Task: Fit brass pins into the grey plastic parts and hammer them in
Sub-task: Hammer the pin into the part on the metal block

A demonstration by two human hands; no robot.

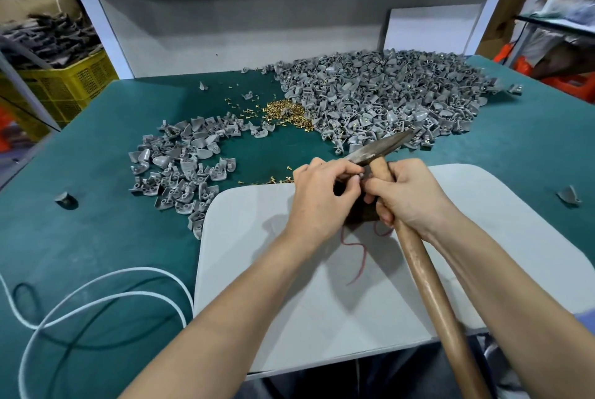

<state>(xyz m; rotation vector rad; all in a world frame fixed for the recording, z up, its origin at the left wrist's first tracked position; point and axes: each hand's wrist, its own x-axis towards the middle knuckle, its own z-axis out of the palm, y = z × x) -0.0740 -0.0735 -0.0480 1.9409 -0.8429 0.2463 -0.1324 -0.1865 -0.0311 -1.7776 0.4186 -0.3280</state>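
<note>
My right hand (409,196) grips the wooden handle of a hammer (428,286) just below its dark metal head (376,146). My left hand (322,192) pinches a small part between its fingertips, right against the right hand; the part is mostly hidden. Both hands hover over a dark block (360,213) on a grey board (289,286). A heap of brass pins (286,113) lies on the green mat. A large pile of grey plastic parts (386,92) lies behind the hands, and a smaller pile (183,167) is at the left.
A white cable (96,299) loops over the green mat (96,237) at the lower left. Single grey parts lie at the far left (66,199) and far right (569,195). A yellow crate (67,83) stands beyond the table's left edge. A white panel (225,25) closes the back.
</note>
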